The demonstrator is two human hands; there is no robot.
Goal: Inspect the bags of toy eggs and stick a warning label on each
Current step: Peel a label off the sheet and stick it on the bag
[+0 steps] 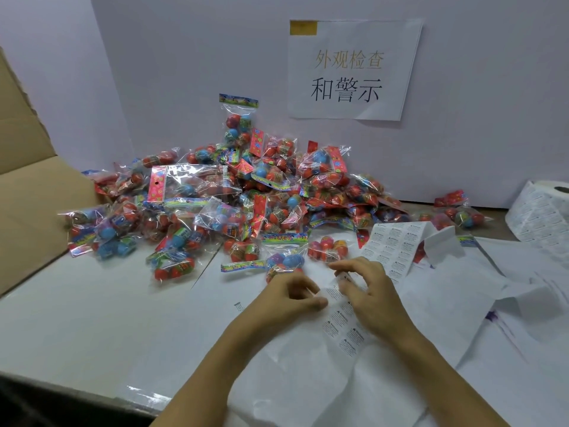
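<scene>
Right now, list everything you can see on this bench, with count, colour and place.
bags of toy eggs: a large pile, clear with red and blue eggs, centre back
label strip: one, white, between the hands
label sheet: one, white, right of centre
label roll: one, white, far right
paper sign: one, white, on the wall
cardboard box: one, brown, left
left hand: fingers pinching the strip
right hand: fingers at the strip's top

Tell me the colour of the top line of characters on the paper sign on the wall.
Golden yellow on the sign; the lower line is black. Head view.
</scene>
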